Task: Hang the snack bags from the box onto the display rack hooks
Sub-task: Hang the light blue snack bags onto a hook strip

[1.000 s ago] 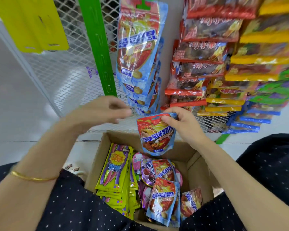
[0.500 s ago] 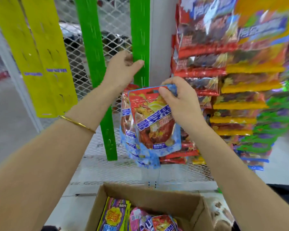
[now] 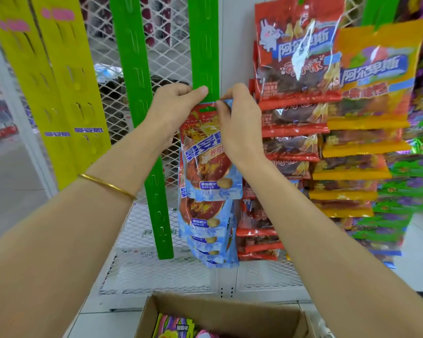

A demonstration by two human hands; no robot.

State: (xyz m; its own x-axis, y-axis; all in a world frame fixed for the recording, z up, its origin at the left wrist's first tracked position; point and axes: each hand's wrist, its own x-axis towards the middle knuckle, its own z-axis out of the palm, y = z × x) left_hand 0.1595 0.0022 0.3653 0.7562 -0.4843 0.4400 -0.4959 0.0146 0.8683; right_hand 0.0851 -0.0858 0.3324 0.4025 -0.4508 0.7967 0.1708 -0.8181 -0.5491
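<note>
Pinching the top corner of the snack bag with the right hand, holding it against the green strip just above the hung bags; gripping that strip's edge with the left hand. Likely needing the bag's slot aimed squarely over a free tab before releasing. Counting two green strips, two yellow strips, one box, perhaps four hung bags, overlap hiding some.

A shop, probably a snack aisle: green hanging strips on wire mesh, rows of hung snack bags, a stock carton.
</note>
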